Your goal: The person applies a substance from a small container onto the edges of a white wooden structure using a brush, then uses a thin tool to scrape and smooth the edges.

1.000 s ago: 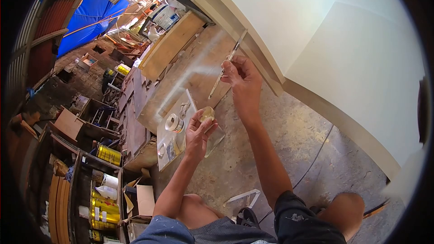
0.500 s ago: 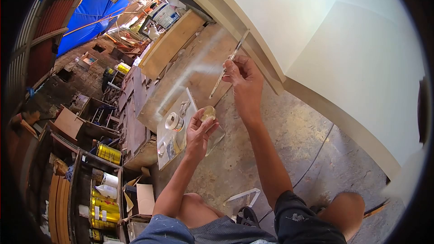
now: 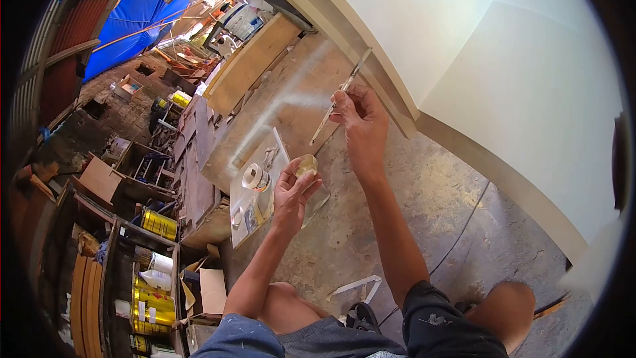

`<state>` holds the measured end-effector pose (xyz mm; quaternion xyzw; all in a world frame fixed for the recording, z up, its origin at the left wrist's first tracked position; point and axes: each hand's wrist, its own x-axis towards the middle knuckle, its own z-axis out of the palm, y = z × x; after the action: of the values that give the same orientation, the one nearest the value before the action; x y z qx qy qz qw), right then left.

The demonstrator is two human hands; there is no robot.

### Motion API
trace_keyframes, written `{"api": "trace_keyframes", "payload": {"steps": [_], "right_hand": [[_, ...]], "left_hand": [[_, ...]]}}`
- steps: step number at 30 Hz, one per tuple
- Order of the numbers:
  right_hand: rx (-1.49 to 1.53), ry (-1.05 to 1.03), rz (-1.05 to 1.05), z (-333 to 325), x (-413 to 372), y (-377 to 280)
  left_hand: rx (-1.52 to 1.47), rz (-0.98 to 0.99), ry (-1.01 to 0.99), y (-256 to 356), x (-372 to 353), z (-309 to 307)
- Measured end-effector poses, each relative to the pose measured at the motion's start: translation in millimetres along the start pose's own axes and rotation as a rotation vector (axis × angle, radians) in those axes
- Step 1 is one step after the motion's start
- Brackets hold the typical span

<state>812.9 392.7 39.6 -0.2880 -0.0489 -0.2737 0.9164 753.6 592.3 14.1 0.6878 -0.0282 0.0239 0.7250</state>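
Note:
A thin paintbrush (image 3: 326, 121) is pinched in my right hand (image 3: 363, 119), its bristle tip up against the beige edge of a cabinet frame (image 3: 381, 79). My left hand (image 3: 291, 193) grips a small round cup (image 3: 307, 165) with pale, yellowish contents, held below and to the left of the brush. The large white panel (image 3: 517, 79) inside the frame fills the upper right. Just left of my left hand, a white tub (image 3: 255, 178) sits on a pale board (image 3: 248, 217).
Yellow paint cans (image 3: 152, 305) stand on a dark shelf at lower left. A cardboard box (image 3: 213, 290) lies beside it. A cable (image 3: 462, 231) crosses the concrete floor (image 3: 424, 212), and a white angled piece (image 3: 356, 286) lies near my foot. A blue tarp (image 3: 132, 23) hangs at upper left.
My right hand and the paintbrush have shifted slightly right and down, with the tip staying at the frame's edge. My left hand and the cup are almost still.

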Motion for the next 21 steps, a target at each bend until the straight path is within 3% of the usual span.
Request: {"api": "trace_keyframes", "payload": {"steps": [21], "right_hand": [[0.002,0.015,0.005,-5,-6,2]], "left_hand": [[0.000,-0.010,0.003,0,-1,2]]}}
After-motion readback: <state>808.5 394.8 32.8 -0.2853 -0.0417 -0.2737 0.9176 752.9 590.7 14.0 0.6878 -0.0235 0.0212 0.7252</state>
